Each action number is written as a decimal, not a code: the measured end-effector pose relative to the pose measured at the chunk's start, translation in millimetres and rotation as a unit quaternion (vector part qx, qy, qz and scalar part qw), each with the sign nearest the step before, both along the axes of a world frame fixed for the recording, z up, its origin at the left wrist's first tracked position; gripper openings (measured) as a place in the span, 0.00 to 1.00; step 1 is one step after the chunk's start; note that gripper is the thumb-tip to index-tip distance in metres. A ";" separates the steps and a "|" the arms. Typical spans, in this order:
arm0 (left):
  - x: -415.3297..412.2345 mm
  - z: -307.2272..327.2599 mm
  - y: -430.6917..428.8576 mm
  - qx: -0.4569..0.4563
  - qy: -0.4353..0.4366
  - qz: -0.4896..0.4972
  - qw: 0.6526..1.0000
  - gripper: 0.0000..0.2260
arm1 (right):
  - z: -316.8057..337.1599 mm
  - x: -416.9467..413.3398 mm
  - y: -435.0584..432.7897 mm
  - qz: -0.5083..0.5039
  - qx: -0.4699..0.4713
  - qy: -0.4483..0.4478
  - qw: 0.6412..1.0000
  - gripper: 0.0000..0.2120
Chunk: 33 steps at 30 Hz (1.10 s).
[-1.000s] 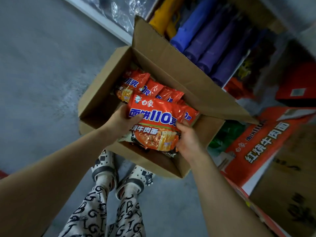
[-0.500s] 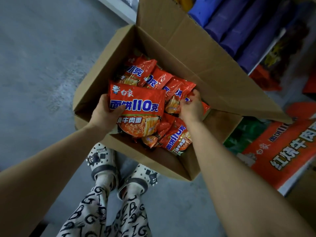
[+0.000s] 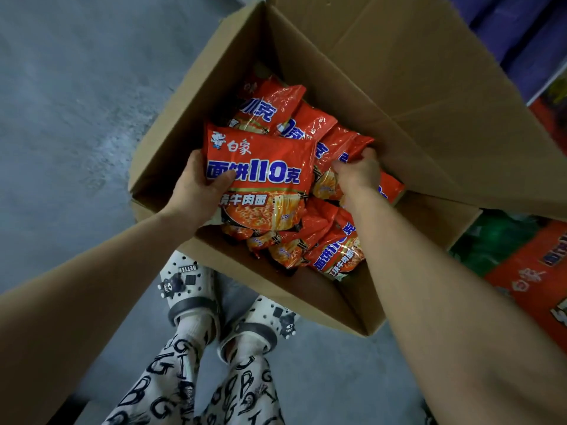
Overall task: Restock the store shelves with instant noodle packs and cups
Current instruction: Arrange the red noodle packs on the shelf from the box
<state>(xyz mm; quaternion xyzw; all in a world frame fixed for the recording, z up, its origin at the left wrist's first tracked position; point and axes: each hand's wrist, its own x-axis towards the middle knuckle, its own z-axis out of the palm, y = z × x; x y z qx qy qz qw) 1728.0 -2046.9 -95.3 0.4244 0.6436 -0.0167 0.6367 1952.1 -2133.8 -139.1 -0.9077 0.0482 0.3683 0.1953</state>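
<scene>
Left hand [image 3: 199, 191] grips a flat, glossy orange-red plastic noodle pack [image 3: 264, 167] at its left edge. The thumb lies across the printed face over the blue lettering, and the fingers wrap behind, hidden. The pack is held upright, face to the camera, within the mouth of the box. Its film is crinkled and shiny, with a crimped top seam and a noodle picture on the lower half.

Right hand [image 3: 357, 174] is just right of that pack. Its fingers are curled down and closed on the upper edge of a second orange-red pack [image 3: 343, 142] standing in a leaning row of packs [image 3: 276, 102] beyond both hands. Exact finger contact is hidden by the knuckles.

Below the held pack, nearer the person, lies a loose heap of like packs [image 3: 306, 246], overlapping at mixed angles.

All the packs sit inside an open brown corrugated cardboard box [image 3: 190, 99] with matte, creased walls. Its broad far flap [image 3: 414, 96] stands open beyond the right hand.

Around the box is a grey, rough, mottled concrete floor [image 3: 70, 102]. Beneath the forearms are white perforated clogs [image 3: 190, 289] with small dark charms, and pale fabric trousers [image 3: 171, 378] printed with black letters.

Right of the right forearm is a red printed carton [image 3: 534, 271] with pale characters, and something green [image 3: 491, 240] too blurred to identify.
</scene>
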 end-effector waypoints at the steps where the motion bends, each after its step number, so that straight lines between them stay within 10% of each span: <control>1: 0.1 -0.2 -0.6 0.003 0.002 -0.002 1.000 0.21 | 0.7 -0.5 -0.3 0.009 0.003 -0.002 1.000 0.32; 5: 1.5 -0.9 -0.6 0.015 0.001 -0.017 1.000 0.21 | 3.4 -6.8 -10.9 0.069 -0.001 -0.027 0.997 0.44; 14: -3.5 -1.3 -1.5 0.088 -0.062 -0.067 0.992 0.37 | 0.4 -11.4 -22.2 0.076 0.016 -0.109 0.991 0.28; 22: -2.2 25.2 -9.5 0.085 -0.062 -0.084 0.991 0.32 | 53.4 -17.6 -32.1 0.203 0.016 -0.159 0.966 0.37; 33: -0.8 131.6 -12.9 0.107 -0.088 -0.042 0.990 0.33 | 175.0 0.9 -57.8 0.077 -0.053 -0.112 0.989 0.23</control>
